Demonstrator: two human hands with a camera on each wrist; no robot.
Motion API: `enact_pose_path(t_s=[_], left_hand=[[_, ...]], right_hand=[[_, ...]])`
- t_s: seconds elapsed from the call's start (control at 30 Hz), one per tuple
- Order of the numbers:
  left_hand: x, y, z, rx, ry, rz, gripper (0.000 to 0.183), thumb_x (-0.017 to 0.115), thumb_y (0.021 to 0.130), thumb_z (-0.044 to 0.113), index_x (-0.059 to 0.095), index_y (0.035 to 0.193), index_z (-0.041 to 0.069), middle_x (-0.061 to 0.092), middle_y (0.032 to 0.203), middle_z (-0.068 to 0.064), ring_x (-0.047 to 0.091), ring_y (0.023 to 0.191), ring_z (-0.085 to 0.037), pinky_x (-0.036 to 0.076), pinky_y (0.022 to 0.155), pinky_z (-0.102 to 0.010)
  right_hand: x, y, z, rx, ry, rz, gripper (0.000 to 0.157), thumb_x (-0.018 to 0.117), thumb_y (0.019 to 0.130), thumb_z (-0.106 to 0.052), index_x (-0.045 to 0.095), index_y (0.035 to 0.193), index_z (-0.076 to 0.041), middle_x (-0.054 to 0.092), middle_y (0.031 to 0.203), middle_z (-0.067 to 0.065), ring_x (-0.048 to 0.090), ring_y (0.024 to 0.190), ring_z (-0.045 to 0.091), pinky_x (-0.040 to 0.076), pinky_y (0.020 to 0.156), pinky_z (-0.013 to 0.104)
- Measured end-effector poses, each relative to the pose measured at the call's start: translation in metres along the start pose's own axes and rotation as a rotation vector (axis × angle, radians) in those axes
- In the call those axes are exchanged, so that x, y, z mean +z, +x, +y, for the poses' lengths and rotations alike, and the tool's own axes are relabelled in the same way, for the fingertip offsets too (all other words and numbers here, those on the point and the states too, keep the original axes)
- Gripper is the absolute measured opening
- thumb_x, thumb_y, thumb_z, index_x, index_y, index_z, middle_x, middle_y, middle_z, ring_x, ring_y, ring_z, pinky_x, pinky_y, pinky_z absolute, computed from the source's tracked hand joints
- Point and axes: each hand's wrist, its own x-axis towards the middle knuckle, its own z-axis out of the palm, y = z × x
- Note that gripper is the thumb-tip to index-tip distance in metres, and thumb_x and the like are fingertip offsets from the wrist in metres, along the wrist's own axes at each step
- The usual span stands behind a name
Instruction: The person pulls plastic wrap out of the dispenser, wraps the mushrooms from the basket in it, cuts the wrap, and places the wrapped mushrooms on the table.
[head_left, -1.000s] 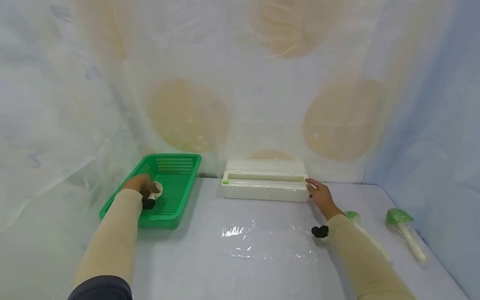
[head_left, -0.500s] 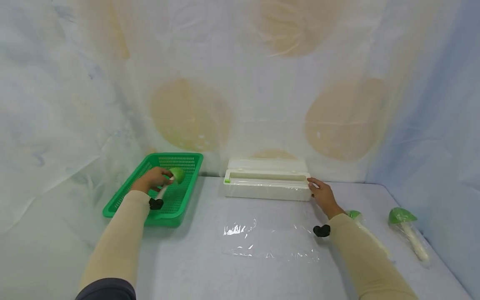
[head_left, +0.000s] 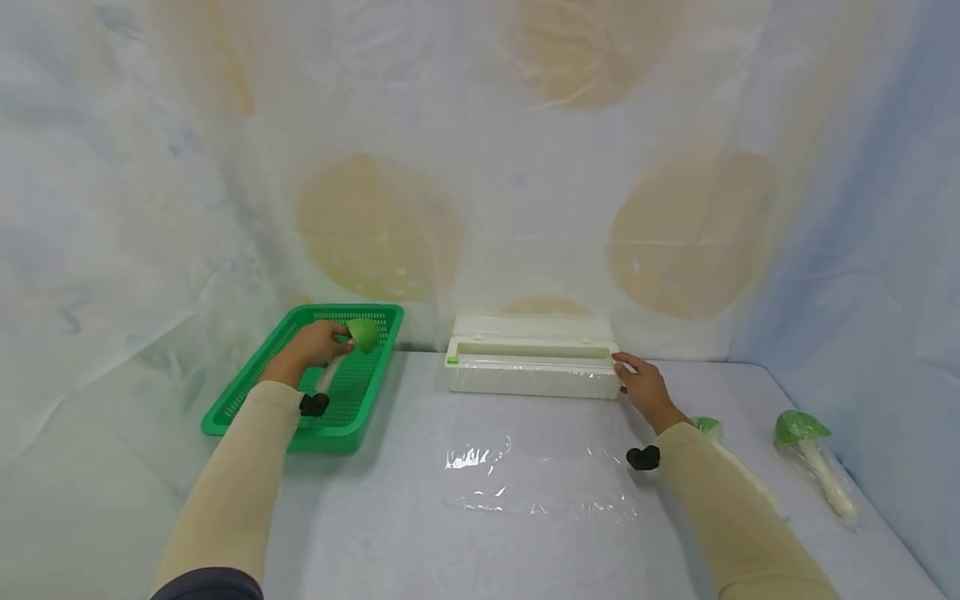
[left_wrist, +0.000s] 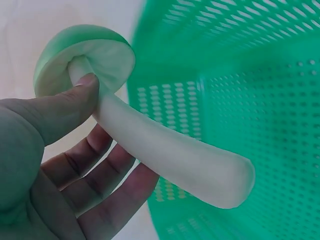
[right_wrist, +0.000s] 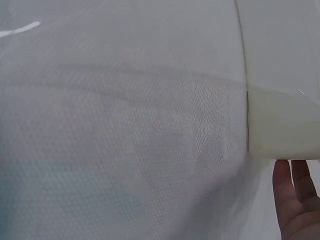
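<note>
My left hand [head_left: 309, 346] pinches a green-capped mushroom [left_wrist: 172, 152] by its white stem, thumb pressed just under the cap, above the green plastic basket [head_left: 341, 440]. The stem slants down toward the basket in the left wrist view. My right hand [head_left: 647, 393] touches the right end of a white cling film dispenser [head_left: 532, 383], its fingers fairly straight against the end wall in the right wrist view. The dispenser's lid stands raised at the back. A sheet of clear cling film [head_left: 540, 479] runs from it over the table toward me.
At the right lies a mushroom [head_left: 801, 427] wrapped in clear film. Another green-capped mushroom [head_left: 706, 426] lies partly hidden behind my right forearm. Plastic-covered walls [head_left: 525, 208] enclose the white table [head_left: 480, 558] at the back and sides.
My left hand has lifted the mushroom from low in the basket and moved up and rightward, turning its green cap into view. My right hand stays at the dispenser's end.
</note>
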Motion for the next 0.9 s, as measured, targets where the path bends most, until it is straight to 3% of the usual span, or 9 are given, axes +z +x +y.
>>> enact_pose_path(t_s=[0.13, 0.27, 0.33, 0.47, 0.57, 0.67, 0.9], left_hand=[[0.001, 0.004, 0.015, 0.061, 0.071, 0.032, 0.042, 0.057, 0.100, 0.024, 0.055, 0.133, -0.002, 0.057, 0.127, -0.025, 0.058, 0.109, -0.039, 0.050, 0.084, -0.049], [0.006, 0.005, 0.033, 0.097, 0.077, 0.030, 0.041, 0.056, 0.100, 0.027, 0.056, 0.133, 0.001, 0.058, 0.127, -0.023, 0.056, 0.113, -0.039, 0.046, 0.090, -0.054], [0.010, 0.005, 0.044, 0.118, 0.083, 0.032, 0.037, 0.057, 0.100, 0.027, 0.059, 0.128, 0.003, 0.060, 0.122, -0.020, 0.058, 0.109, -0.036, 0.047, 0.088, -0.052], [0.019, 0.004, 0.071, 0.173, 0.125, 0.051, 0.020, 0.059, 0.099, 0.026, 0.064, 0.103, 0.007, 0.063, 0.100, -0.011, 0.059, 0.086, -0.026, 0.048, 0.075, -0.043], [0.032, 0.003, 0.091, 0.209, 0.164, 0.098, 0.015, 0.061, 0.098, 0.025, 0.063, 0.092, 0.011, 0.062, 0.089, -0.004, 0.056, 0.077, -0.021, 0.047, 0.068, -0.039], [0.050, 0.000, 0.109, 0.252, 0.215, 0.157, 0.010, 0.064, 0.096, 0.023, 0.067, 0.092, 0.015, 0.061, 0.083, -0.002, 0.056, 0.076, -0.020, 0.048, 0.065, -0.037], [0.090, -0.001, 0.144, 0.367, 0.334, 0.218, 0.008, 0.066, 0.095, 0.023, 0.067, 0.095, 0.016, 0.055, 0.077, 0.001, 0.053, 0.071, -0.018, 0.046, 0.060, -0.036]], right_hand=[[-0.001, 0.000, 0.002, 0.005, 0.010, -0.003, 0.045, 0.044, 0.106, -0.022, 0.040, 0.147, -0.003, 0.024, 0.156, 0.018, 0.033, 0.137, 0.038, 0.042, 0.099, 0.049], [-0.001, 0.000, 0.004, 0.007, 0.038, -0.009, 0.046, 0.045, 0.105, -0.021, 0.040, 0.147, -0.003, 0.024, 0.156, 0.018, 0.031, 0.138, 0.038, 0.042, 0.100, 0.049], [-0.001, 0.000, 0.005, 0.012, 0.049, -0.011, 0.046, 0.045, 0.105, -0.021, 0.040, 0.147, -0.003, 0.024, 0.156, 0.018, 0.031, 0.138, 0.038, 0.041, 0.100, 0.049], [0.000, -0.001, 0.005, 0.020, 0.055, -0.012, 0.046, 0.045, 0.105, -0.022, 0.039, 0.147, -0.003, 0.024, 0.156, 0.018, 0.032, 0.138, 0.037, 0.041, 0.100, 0.049], [-0.002, -0.002, 0.005, 0.019, 0.065, -0.009, 0.046, 0.045, 0.105, -0.021, 0.040, 0.147, -0.003, 0.025, 0.156, 0.018, 0.033, 0.137, 0.037, 0.042, 0.099, 0.049], [-0.004, -0.002, 0.004, 0.021, 0.086, -0.013, 0.046, 0.046, 0.105, -0.020, 0.040, 0.146, -0.001, 0.026, 0.155, 0.019, 0.034, 0.136, 0.038, 0.043, 0.099, 0.048], [-0.006, -0.002, 0.001, 0.029, 0.134, -0.006, 0.046, 0.047, 0.105, -0.018, 0.040, 0.146, 0.001, 0.025, 0.155, 0.020, 0.036, 0.135, 0.038, 0.042, 0.099, 0.048]])
